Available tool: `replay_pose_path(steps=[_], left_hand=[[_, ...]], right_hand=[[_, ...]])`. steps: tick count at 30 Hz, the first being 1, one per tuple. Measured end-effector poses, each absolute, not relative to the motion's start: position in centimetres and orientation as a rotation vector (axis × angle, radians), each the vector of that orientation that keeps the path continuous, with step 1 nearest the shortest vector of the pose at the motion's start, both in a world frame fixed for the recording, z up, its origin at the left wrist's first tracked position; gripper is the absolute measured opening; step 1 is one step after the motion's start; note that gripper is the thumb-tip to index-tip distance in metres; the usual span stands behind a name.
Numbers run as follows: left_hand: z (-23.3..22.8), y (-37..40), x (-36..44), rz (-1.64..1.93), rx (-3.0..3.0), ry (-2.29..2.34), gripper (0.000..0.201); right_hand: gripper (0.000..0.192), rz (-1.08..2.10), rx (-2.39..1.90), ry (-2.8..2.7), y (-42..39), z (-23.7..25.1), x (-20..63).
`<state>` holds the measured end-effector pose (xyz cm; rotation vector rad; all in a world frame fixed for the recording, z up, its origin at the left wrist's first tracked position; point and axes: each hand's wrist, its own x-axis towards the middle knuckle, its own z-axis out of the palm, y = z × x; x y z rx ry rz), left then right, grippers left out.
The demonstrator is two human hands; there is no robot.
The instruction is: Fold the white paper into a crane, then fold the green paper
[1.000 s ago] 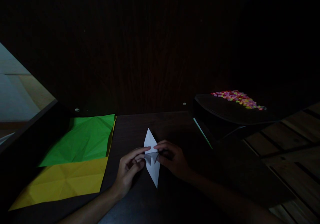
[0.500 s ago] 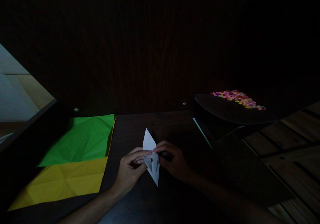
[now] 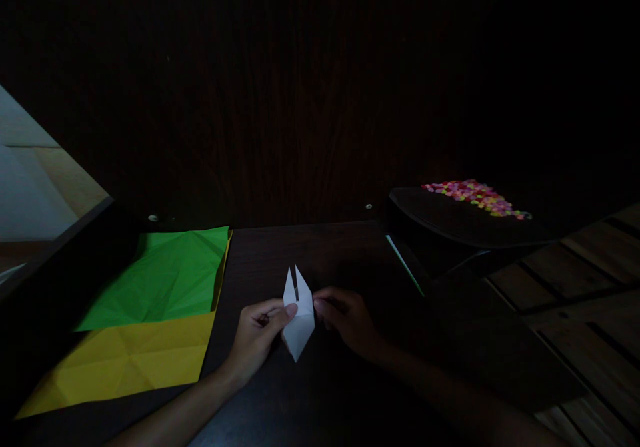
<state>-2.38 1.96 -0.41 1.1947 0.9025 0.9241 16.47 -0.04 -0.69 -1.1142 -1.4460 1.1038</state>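
Note:
A small white folded paper (image 3: pixel 299 330) is held just above the dark tabletop, in front of me. Two narrow points with a slit between them stick up at its far end, and a single blunter point faces me. My left hand (image 3: pixel 260 330) pinches its left side, the thumb lying across the front and the other fingers mostly behind. On the opposite side, my right hand (image 3: pixel 350 320) has thumb and forefinger closed on the paper's right edge.
Creased green paper (image 3: pixel 165 277) overlaps a yellow sheet (image 3: pixel 135 357) at the left. A dark wooden panel (image 3: pixel 300 100) rises behind the tabletop (image 3: pixel 275 247). Small colourful pieces (image 3: pixel 480 197) lie heaped on a rounded shelf (image 3: pixel 445 220) at the right, above a slatted wooden surface (image 3: pixel 590 314).
The white paper has been turned end for end: its split points now face away from me and the solid point faces me. My left thumb has moved onto its front.

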Motion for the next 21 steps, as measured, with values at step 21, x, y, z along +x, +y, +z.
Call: replay_pose_path(steps=[21], left_hand=[[-0.51,1.79,-2.49,1.081,1.483,0.920,0.022]], right_hand=[[0.024,1.035,-1.143,-1.404,-0.17,-0.46,16.33]])
